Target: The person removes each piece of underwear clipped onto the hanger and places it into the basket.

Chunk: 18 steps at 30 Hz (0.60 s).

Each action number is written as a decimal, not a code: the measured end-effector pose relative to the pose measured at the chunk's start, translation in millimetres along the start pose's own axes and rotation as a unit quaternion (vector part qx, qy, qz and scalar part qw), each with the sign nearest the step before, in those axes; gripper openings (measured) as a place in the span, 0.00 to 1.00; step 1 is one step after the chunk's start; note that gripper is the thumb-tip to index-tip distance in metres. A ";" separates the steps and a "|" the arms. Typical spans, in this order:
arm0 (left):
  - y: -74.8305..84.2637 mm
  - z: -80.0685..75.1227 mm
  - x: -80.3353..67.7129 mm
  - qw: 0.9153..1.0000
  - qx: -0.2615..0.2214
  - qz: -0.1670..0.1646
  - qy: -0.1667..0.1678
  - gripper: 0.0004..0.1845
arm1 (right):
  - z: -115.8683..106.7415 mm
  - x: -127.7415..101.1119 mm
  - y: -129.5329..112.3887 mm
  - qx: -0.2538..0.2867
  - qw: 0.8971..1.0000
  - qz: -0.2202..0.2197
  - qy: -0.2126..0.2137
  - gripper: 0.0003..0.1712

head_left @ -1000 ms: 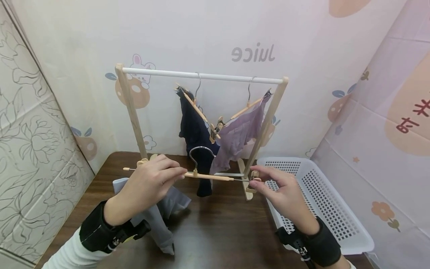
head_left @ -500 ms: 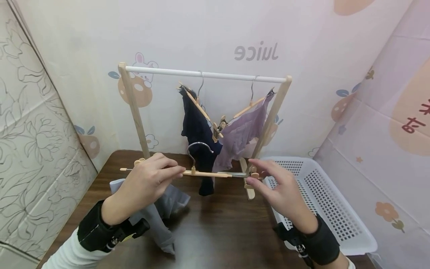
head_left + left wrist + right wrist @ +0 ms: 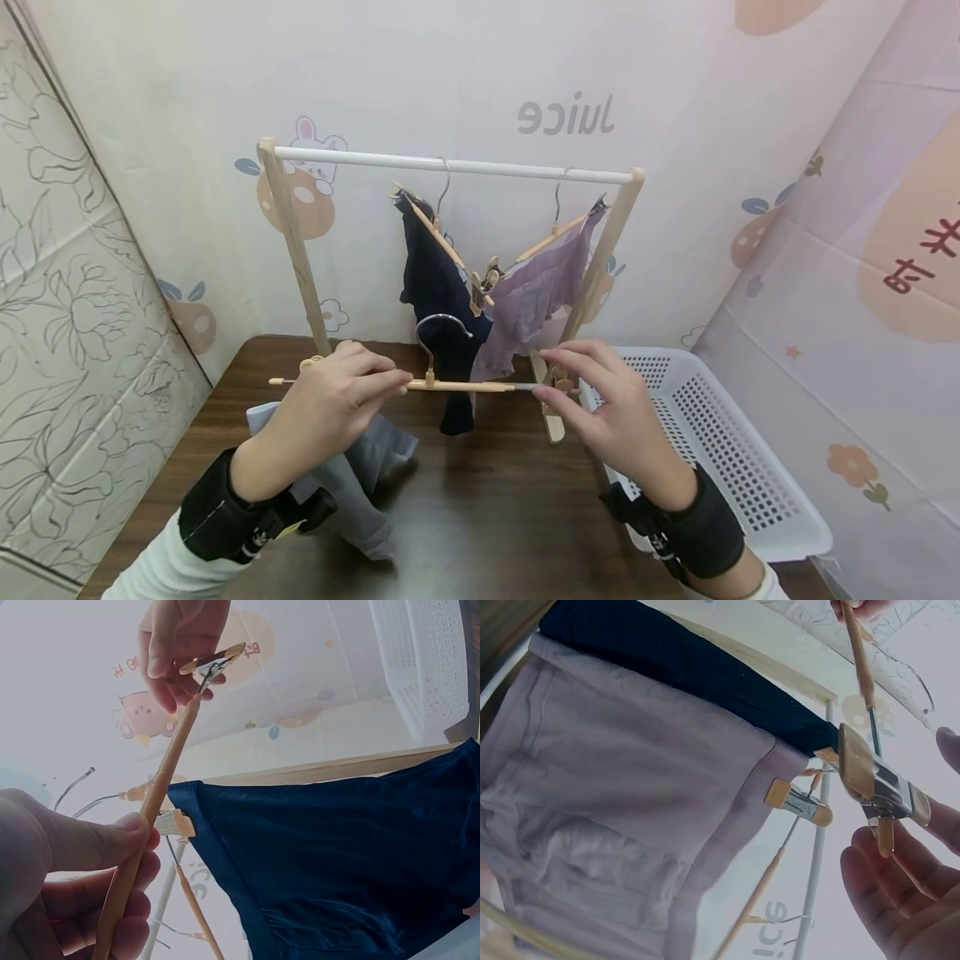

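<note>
A clip hanger with a wooden bar and metal hook is held level above the table, its hook upward. My left hand grips the bar left of the hook; thumb and curled fingers surround the wood in the left wrist view. At the hanger's right end is a metal clip with wooden tips. My right hand is around this clip, fingers beneath it and thumb apart from it in the right wrist view. Grey pants lie on the table below the left hand, partly hidden by it.
Behind the hands stands a wooden rack with a white rail. Navy pants and a mauve garment hang from it on clip hangers. A white perforated basket sits on the right of the brown table.
My right hand has shifted left, its thumb and forefinger now spread past the clip instead of at it. The left hand keeps its grip on the bar.
</note>
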<state>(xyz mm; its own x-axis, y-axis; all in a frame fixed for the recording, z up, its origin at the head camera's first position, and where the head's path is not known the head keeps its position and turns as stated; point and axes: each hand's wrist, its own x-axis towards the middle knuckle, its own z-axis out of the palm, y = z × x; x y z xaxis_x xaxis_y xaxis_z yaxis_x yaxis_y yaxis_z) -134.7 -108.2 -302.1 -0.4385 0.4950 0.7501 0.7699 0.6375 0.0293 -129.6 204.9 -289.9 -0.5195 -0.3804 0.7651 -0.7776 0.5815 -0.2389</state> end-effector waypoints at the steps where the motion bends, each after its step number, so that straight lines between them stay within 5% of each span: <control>1: -0.1 1.2 -0.3 1.000 -0.001 0.001 0.002 0.09 | 0.8 0.8 -0.7 -0.010 1.000 -0.005 -0.004 0.23; 11: 0.7 5.1 -3.9 1.000 -0.010 -0.004 -0.006 0.10 | 15.3 12.7 -10.6 -0.053 0.995 -0.085 -0.027 0.27; 18: 4.7 3.6 -0.9 1.000 -0.013 -0.008 -0.010 0.09 | 21.2 15.0 -16.1 -0.129 0.983 -0.114 -0.066 0.21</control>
<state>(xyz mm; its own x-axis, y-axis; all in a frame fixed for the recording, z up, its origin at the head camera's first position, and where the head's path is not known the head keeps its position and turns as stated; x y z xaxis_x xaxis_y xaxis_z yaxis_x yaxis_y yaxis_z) -132.4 -103.6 -305.0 -0.4596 0.4963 0.7365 0.7741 0.6304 0.0582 -132.4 174.6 -287.3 -0.3964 -0.6017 0.6934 -0.7720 0.6273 0.1029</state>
